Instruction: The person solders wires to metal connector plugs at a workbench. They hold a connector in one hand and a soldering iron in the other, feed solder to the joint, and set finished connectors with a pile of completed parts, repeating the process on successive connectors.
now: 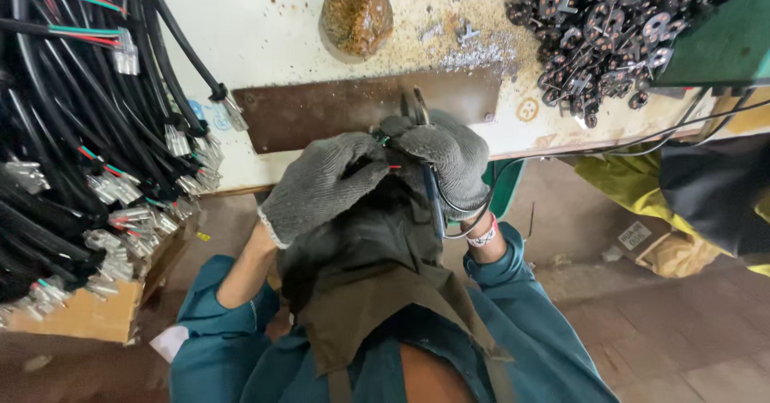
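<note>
White bench [265,26] w/ brown plate [337,114], black parts pile [609,26]

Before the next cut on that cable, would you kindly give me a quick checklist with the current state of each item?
1. Both hands gloved: left hand, right hand - ok.
2. Pliers gripped in right hand - ok.
3. Cable end with red wire pinched by left hand - ok.
4. Wire seated between the pliers' jaws - cannot tell, gloves hide it.
5. Cable bundle apart from the hands - ok.
6. Brown plate at table edge bare - ok.
</note>
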Demonstrator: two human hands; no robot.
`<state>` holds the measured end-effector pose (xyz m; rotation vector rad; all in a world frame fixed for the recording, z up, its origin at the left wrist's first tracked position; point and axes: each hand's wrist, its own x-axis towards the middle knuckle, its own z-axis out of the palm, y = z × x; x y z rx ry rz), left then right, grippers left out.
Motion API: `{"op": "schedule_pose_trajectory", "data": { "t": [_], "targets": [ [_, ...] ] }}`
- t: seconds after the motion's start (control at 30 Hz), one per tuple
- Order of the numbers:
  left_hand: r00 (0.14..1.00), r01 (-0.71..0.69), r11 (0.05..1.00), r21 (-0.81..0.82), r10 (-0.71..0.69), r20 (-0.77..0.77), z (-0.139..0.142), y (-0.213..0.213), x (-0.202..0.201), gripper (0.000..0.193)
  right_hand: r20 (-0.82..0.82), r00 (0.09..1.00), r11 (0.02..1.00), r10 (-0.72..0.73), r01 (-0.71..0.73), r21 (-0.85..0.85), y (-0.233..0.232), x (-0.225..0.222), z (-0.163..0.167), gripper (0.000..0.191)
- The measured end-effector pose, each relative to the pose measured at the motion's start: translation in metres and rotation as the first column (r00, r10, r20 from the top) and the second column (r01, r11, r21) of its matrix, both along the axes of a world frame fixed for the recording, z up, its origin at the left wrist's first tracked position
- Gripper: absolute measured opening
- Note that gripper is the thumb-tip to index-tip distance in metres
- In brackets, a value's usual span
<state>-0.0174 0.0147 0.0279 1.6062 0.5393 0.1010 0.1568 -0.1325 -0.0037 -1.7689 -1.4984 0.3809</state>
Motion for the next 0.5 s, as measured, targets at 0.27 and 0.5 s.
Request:
{"op": "schedule_pose_trajectory", "data": {
  "t": [0.27, 0.5],
  "targets": [
    [0.997, -0.067, 0.862, 0.502, 0.072, 0.010, 0.006, 0.004, 0.006, 0.012, -0.230, 0.959, 0.986, -0.164, 0.162, -0.028, 0.002, -0.008, -0.002, 0.036],
    [0.988, -0.123, 0.848, 0.515, 0.154, -0.018, -0.006, -0.011, 0.010, 0.017, 0.013, 0.991, 0.983, -0.136, 0.137, -0.122, 0.004, -0.012, 0.003, 0.040]
  ]
}}
